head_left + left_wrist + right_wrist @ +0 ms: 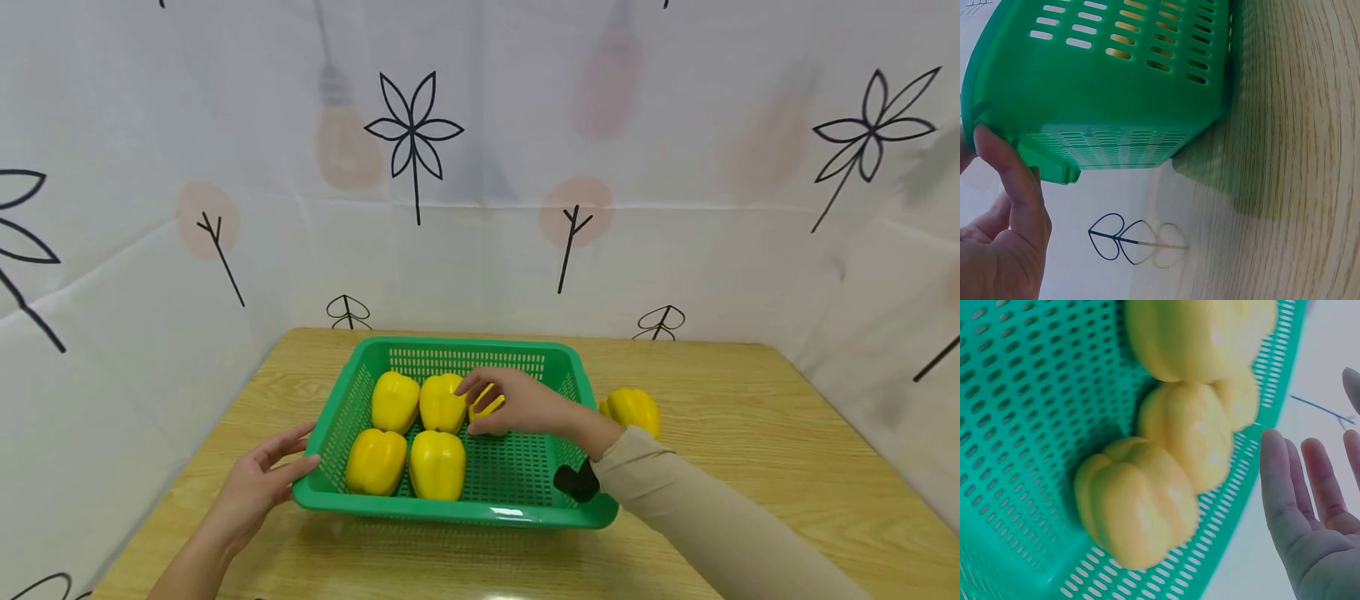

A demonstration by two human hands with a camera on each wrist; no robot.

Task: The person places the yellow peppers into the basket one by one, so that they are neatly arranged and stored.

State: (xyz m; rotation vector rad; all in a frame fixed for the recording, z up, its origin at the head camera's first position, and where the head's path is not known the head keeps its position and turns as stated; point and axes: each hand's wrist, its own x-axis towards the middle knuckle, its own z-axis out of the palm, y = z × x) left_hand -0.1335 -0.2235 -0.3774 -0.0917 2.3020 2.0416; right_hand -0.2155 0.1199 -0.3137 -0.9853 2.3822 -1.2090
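Observation:
A green plastic basket (pixel 510 514) with slotted walls stands on the table, several yellow bell peppers (pixel 437 467) inside it. My left hand (pixel 258 479) grips the basket's left rim, thumb over the top and fingers against the outer side; the left wrist view shows a finger (pixel 1007 162) pressed under the rim. Over the basket, my right hand (pixel 521 402) hangs with loosely bent fingers and holds nothing. It partly covers one pepper (pixel 487 412) in the back row. In the right wrist view the fingers (pixel 1282 494) are spread apart from the nearest pepper (pixel 1138 503).
Another yellow bell pepper (pixel 633 410) lies on the wooden table (pixel 720 392) just right of the basket, partly behind my right forearm. A white cloth (pixel 480 250) printed with black flowers hangs behind the table and along its sides.

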